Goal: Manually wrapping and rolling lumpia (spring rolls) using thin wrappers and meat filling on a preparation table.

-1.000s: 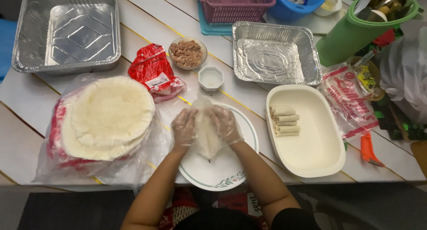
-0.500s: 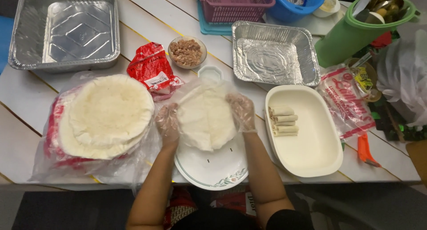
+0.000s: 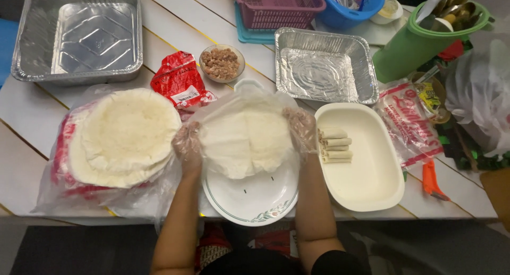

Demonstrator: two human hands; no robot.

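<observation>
- Wrapper (image 3: 245, 139), thin, pale and round, is stretched flat between both hands, hovering over the far half of the white plate (image 3: 255, 198) with the green rim line.
- Left hand (image 3: 187, 146), in a clear plastic glove, pinches the wrapper's left edge, fingers closed on it.
- Right hand (image 3: 302, 129), gloved the same way, pinches the right edge, fingers curled over the sheet.
- Just left of the plate, a stack of wrappers (image 3: 126, 134) lies on its opened clear bag with red print (image 3: 58, 168).
- Crumpled red packet (image 3: 179, 82) with a white label patch sits on the table (image 3: 32, 121) beyond the left hand, beside a small bowl of brown filling (image 3: 221, 62).
- Right of the plate, a cream oval dish (image 3: 366, 168) holds four finished rolls (image 3: 334, 145) along its near-left side.
- Beyond that, a clear flat packet with red lettering (image 3: 409, 123) lies slanted by a green tub (image 3: 419, 44).
- Two foil trays, one far left (image 3: 77, 36), one centre (image 3: 324, 65).
</observation>
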